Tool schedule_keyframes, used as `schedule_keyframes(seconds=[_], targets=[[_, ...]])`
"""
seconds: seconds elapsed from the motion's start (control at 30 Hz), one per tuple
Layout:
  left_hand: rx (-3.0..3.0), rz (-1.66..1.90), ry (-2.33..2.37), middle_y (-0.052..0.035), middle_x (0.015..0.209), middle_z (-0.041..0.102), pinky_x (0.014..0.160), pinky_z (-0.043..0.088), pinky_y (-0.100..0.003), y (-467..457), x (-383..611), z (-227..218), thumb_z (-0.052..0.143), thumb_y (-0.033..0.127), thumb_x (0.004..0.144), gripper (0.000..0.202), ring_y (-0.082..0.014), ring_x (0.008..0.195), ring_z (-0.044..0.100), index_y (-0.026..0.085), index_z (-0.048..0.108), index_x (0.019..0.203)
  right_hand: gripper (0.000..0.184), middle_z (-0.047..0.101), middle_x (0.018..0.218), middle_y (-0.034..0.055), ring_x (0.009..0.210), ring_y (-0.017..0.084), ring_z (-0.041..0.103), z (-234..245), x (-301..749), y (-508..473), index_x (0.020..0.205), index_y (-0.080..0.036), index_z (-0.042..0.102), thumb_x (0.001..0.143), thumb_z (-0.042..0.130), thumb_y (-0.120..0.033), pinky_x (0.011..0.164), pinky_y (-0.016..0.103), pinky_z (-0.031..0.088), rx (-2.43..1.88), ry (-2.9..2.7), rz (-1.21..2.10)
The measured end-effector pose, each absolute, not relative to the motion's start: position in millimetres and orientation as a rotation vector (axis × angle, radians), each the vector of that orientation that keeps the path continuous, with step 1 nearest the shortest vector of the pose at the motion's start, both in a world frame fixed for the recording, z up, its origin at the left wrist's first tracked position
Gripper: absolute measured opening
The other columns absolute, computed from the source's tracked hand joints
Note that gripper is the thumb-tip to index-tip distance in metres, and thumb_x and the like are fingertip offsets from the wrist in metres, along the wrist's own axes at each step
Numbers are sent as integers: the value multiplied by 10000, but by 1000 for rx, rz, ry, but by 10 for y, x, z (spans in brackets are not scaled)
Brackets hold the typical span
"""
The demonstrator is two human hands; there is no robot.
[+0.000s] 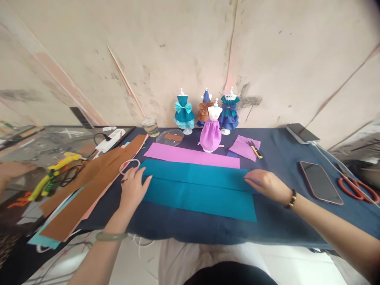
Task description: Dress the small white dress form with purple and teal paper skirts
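A long teal paper strip (198,188) lies across the dark blue cloth (276,225), with a fold line along its length. My left hand (133,186) rests on the strip's left end, fingers spread flat. My right hand (265,183) presses the strip's right end, fingers stretched toward the fold. A purple paper strip (192,155) lies just behind the teal one. Neither hand holds anything.
Several small mannequins in paper dresses (211,128) stand at the back. Brown paper strips (89,186), a yellow glue gun (53,174), a power strip (111,140), a glass (151,126) and a tape ring (130,165) lie left. A utility knife (255,149), two phones (320,183) and orange scissors (358,189) lie right.
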State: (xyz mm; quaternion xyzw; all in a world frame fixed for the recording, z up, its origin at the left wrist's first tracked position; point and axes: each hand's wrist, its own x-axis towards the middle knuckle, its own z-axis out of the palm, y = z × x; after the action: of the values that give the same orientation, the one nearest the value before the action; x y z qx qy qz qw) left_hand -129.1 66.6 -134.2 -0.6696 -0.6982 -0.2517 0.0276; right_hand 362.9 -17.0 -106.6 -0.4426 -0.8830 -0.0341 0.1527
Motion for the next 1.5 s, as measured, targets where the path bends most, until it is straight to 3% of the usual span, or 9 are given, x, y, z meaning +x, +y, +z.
schedule_keyframes(seconds=[0.13, 0.27, 0.43, 0.57, 0.7, 0.87, 1.07, 1.27, 1.5], targets=[[-2416, -690, -1716, -177, 1383, 569, 1104, 388, -526, 446, -952, -1517, 433, 503, 918, 497, -347, 1380, 429, 168, 617, 1235, 260, 769, 1002, 74, 913, 212, 730, -1040, 3927, 22, 964, -193, 739, 951, 492, -274, 837, 305, 566, -1607, -2292, -96], [-2640, -491, -1528, -134, 1504, 470, 1140, 337, -556, 282, -670, -1631, 387, 532, 952, 550, -328, 1447, 342, 203, 554, 1360, 299, 742, 1129, 107, 981, 239, 723, -1028, 4147, 353, 1095, -160, 720, 917, 495, -244, 845, 305, 555, -2062, -2041, -194], [-2699, -297, -1494, -117, 1537, 419, 1139, 342, -553, 221, -574, -1673, 338, 537, 973, 566, -312, 1451, 343, 236, 492, 1428, 352, 742, 1099, 155, 983, 273, 715, -1055, 4225, 687, 1175, -132, 677, 947, 472, -305, 787, 318, 537, -2291, -1936, -235], [-2698, -236, -1483, -129, 1550, 390, 1139, 338, -561, 223, -591, -1664, 311, 542, 979, 591, -316, 1452, 338, 215, 469, 1445, 442, 746, 999, 203, 916, 301, 720, -1066, 4168, 807, 1100, -108, 691, 1000, 371, -397, 718, 337, 511, -2437, -1900, -249], [-2693, -243, -1459, -121, 1556, 381, 1143, 337, -550, 223, -605, -1679, 313, 531, 980, 584, -311, 1451, 343, 215, 466, 1447, 485, 739, 969, 218, 929, 304, 710, -1075, 4110, 840, 1055, -105, 685, 1016, 315, -416, 718, 326, 482, -2503, -1920, -265], [-2662, -328, -1438, -119, 1524, 439, 1140, 340, -554, 206, -602, -1707, 338, 504, 978, 546, -315, 1443, 359, 229, 505, 1420, 408, 729, 1001, 223, 956, 293, 702, -1084, 4140, 869, 1096, -91, 647, 1019, 308, -302, 731, 314, 462, -2532, -1966, -237], [-2624, -387, -1416, -133, 1479, 500, 1131, 334, -590, 173, -573, -1675, 352, 492, 975, 530, -345, 1439, 355, 207, 566, 1367, 377, 724, 1057, 199, 965, 271, 699, -1043, 4190, 851, 1129, -115, 622, 1012, 325, -316, 728, 295, 455, -2553, -1948, -223], [-2640, -374, -1453, -121, 1492, 486, 1142, 327, -576, 173, -569, -1677, 337, 497, 978, 537, -332, 1443, 351, 212, 552, 1380, 439, 731, 1025, 205, 956, 295, 699, -1019, 4144, 864, 1115, -118, 646, 982, 372, -435, 727, 317, 460, -2592, -1899, -213], [-2655, -351, -1499, -119, 1499, 477, 1143, 331, -567, 170, -567, -1686, 354, 504, 973, 543, -330, 1435, 367, 213, 538, 1393, 403, 727, 1054, 214, 979, 303, 695, -946, 4112, 951, 1093, -101, 677, 962, 386, -348, 756, 330, 462, -2623, -1836, -166]])
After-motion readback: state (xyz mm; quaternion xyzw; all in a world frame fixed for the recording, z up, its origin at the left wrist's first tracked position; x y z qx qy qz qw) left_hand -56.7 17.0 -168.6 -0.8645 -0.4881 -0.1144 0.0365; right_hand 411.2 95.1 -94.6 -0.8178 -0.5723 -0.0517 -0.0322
